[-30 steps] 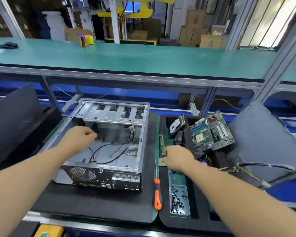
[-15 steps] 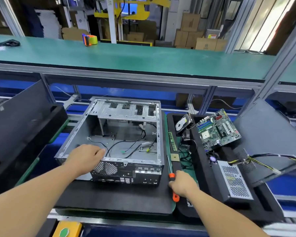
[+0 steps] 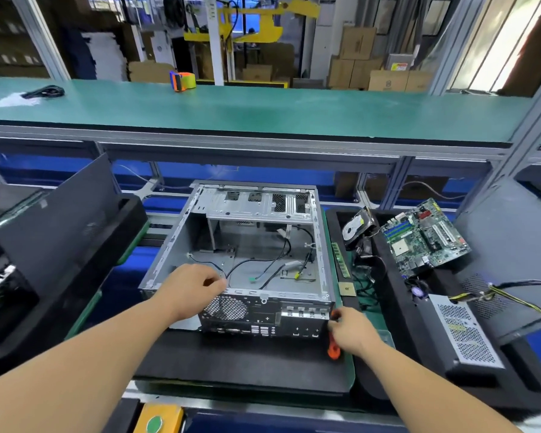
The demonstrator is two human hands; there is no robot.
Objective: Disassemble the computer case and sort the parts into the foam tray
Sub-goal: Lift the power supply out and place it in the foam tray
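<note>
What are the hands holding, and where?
The right hand grips the screwdriver by its orange handle. The left hand rests on the computer case rim, holding nothing.

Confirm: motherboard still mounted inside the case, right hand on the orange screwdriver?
Not quite. The head view shows the motherboard already out, resting on the foam tray right of the case. The right hand does hold the orange screwdriver.

Lower worktop: a black foam mat lies on it and carries the open computer case. Just right of the case, the black foam tray sits on the same worktop. Left of the case, a dark foam block. Behind and above the case, a green shelf bears a tape roll and a black cable bundle.
</note>
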